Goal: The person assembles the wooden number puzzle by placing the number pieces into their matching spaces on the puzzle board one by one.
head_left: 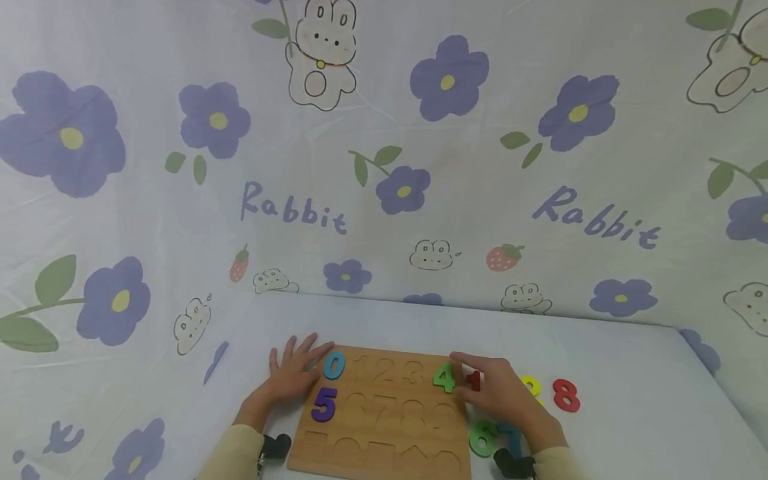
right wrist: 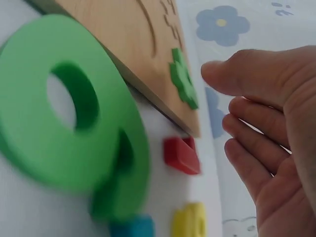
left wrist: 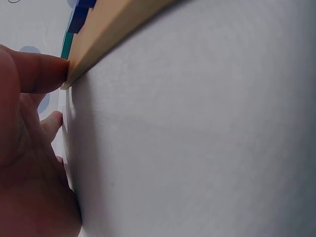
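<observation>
A wooden number board lies on the table, with a blue 0 and a purple 5 at its left side and a green 4 at the top right. Whether the 4 sits fully down in its recess I cannot tell. My left hand rests at the board's upper left corner, fingers spread; its thumb touches the board's edge. Beside the 4 is my right hand, fingers loosely bent; in the right wrist view the hand holds nothing and stands apart from the 4.
Right of the board lie a red number piece, partly hidden by the right hand, a yellow piece, a red 8, a green ring-shaped number and a blue piece. A printed cloth hangs behind the white table.
</observation>
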A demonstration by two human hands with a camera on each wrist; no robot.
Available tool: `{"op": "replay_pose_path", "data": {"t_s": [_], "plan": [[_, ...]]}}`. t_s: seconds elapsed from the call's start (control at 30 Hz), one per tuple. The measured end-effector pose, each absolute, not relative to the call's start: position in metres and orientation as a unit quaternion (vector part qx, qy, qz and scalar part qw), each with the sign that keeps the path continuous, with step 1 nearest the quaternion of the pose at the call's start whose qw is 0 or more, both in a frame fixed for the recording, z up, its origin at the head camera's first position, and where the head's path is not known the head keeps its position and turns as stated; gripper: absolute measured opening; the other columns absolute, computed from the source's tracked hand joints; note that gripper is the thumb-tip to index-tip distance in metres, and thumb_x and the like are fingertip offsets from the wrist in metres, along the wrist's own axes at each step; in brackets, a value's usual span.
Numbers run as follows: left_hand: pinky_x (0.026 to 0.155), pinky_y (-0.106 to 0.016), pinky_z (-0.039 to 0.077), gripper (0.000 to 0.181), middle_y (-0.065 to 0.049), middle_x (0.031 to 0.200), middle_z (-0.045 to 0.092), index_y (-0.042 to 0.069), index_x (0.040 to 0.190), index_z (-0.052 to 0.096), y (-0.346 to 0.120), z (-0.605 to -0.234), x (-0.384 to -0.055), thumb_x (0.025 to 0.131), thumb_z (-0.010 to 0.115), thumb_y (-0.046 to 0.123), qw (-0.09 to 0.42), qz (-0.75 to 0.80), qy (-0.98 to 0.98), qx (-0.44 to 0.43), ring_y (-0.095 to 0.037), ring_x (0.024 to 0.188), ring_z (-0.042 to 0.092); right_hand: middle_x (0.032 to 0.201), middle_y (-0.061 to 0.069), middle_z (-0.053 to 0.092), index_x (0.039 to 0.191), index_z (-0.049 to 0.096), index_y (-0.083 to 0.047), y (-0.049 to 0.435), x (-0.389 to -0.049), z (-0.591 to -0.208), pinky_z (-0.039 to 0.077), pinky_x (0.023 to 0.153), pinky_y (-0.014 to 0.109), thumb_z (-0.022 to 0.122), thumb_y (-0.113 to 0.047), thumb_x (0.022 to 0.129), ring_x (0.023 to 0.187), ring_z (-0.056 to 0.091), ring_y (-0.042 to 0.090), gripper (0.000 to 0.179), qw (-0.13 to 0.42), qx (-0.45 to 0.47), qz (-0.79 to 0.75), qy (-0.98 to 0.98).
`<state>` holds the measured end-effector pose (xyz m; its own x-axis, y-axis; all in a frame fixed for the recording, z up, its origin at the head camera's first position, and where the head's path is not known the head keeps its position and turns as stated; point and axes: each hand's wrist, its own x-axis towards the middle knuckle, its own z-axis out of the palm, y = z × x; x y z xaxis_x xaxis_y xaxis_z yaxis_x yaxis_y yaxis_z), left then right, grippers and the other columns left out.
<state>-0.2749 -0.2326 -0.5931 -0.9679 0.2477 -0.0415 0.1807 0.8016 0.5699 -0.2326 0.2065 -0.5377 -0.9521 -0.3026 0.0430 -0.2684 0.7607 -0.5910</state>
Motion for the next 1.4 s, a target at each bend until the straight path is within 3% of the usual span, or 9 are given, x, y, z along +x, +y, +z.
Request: {"op": "replay_pose_path", "data": {"t_s": [0.1,0.2,0.5,0.73,0.83,1.0,1.4], "plan": [[0.124,-0.080,-0.019,0.064,-0.016,0.183,0.022,0.027,0.166,0.050,-0.232,-0.595,-0.277,0.102,0.054,0.022,0.065,0.288,0.949,0.108,-0.055,0.168,-0.006,0.150,0.005,0.071,0.152,0.067,-0.018,0.219,-0.224,-0.529,0.058,0.111,0.057,0.090,-0.024,0.092,0.131,0.071,0.032,0.065,0.010,-0.156,-0.300,0.941],[0.123,-0.081,-0.019,0.064,-0.017,0.183,0.021,0.026,0.166,0.050,-0.232,-0.596,-0.279,0.103,0.055,0.022,0.067,0.287,0.950,0.106,-0.055,0.168,-0.007,0.151,0.006,0.071,0.153,0.067,-0.021,0.232,-0.215,-0.522,0.055,0.112,0.063,0.089,-0.027,0.093,0.141,0.065,0.038,0.064,0.009,-0.148,-0.301,0.942],[0.124,-0.082,-0.017,0.064,-0.018,0.182,0.022,0.026,0.166,0.051,-0.229,-0.584,-0.272,0.102,0.055,0.018,0.077,0.282,0.950,0.105,-0.057,0.167,-0.006,0.145,0.006,0.074,0.151,0.068,-0.025,0.271,-0.180,-0.512,0.057,0.106,0.067,0.091,-0.039,0.089,0.134,0.069,0.038,0.067,0.034,-0.134,-0.285,0.949],[0.123,-0.082,-0.019,0.063,-0.019,0.182,0.023,0.027,0.166,0.050,-0.231,-0.590,-0.272,0.103,0.053,0.021,0.063,0.289,0.949,0.111,-0.058,0.167,-0.005,0.140,0.006,0.077,0.147,0.071,-0.019,0.297,-0.156,-0.514,0.058,0.104,0.068,0.094,-0.040,0.086,0.125,0.073,0.035,0.069,0.049,-0.129,-0.275,0.951],[0.123,-0.082,-0.019,0.063,-0.019,0.182,0.022,0.027,0.166,0.050,-0.230,-0.590,-0.272,0.103,0.054,0.021,0.064,0.289,0.949,0.112,-0.057,0.167,-0.005,0.142,0.008,0.075,0.149,0.070,-0.021,0.308,-0.149,-0.518,0.057,0.104,0.069,0.094,-0.043,0.085,0.127,0.070,0.036,0.072,0.088,-0.078,-0.279,0.953],[0.123,-0.081,-0.019,0.064,-0.017,0.183,0.020,0.027,0.167,0.048,-0.232,-0.592,-0.275,0.104,0.053,0.021,0.068,0.281,0.951,0.111,-0.056,0.167,-0.007,0.149,0.014,0.069,0.155,0.064,-0.025,0.324,-0.140,-0.532,0.058,0.102,0.069,0.095,-0.054,0.080,0.137,0.061,0.049,0.086,0.150,0.015,-0.269,0.951],[0.122,-0.083,-0.018,0.065,-0.020,0.182,0.021,0.024,0.167,0.048,-0.232,-0.596,-0.277,0.103,0.054,0.020,0.062,0.280,0.950,0.119,-0.058,0.166,-0.005,0.155,0.013,0.067,0.157,0.063,-0.023,0.340,-0.127,-0.542,0.056,0.107,0.067,0.095,-0.049,0.081,0.145,0.057,0.051,0.087,0.141,0.028,-0.273,0.951]]}}
